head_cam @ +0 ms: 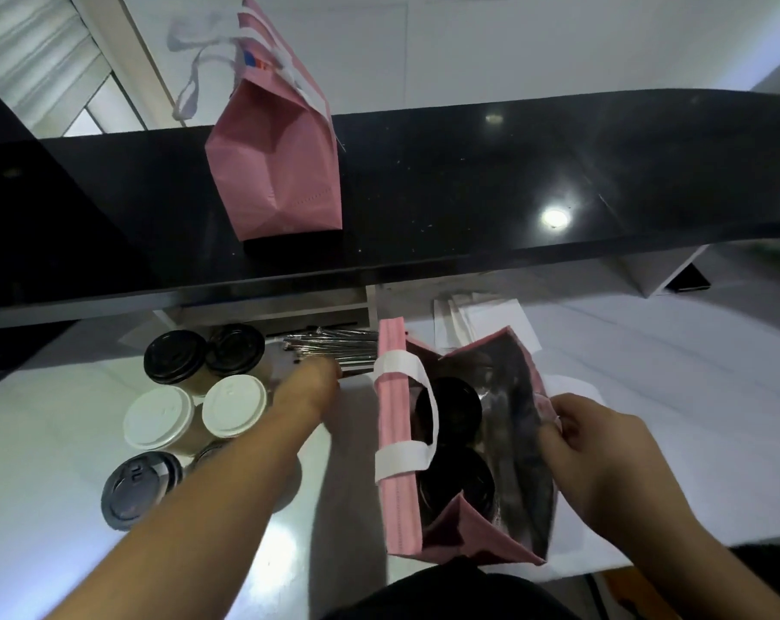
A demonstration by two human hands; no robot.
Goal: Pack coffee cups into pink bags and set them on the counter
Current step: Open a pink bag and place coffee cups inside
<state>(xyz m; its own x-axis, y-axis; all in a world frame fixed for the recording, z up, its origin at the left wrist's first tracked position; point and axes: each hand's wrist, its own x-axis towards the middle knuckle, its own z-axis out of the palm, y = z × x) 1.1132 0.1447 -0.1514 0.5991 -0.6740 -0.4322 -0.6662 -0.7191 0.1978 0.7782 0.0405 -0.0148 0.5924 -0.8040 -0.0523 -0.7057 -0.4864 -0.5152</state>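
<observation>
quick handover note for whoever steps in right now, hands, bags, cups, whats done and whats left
Left hand: reaching to the wrapped straws, blurred, grip unclear.
Right hand: pinches the right rim of the open pink bag on the white worktop.
Done: one packed pink bag stands on the black counter; two black-lidded cups sit in the open bag.
Left: loose cups wait on the left; add straws, lift the bag to the counter, pack the rest.
</observation>
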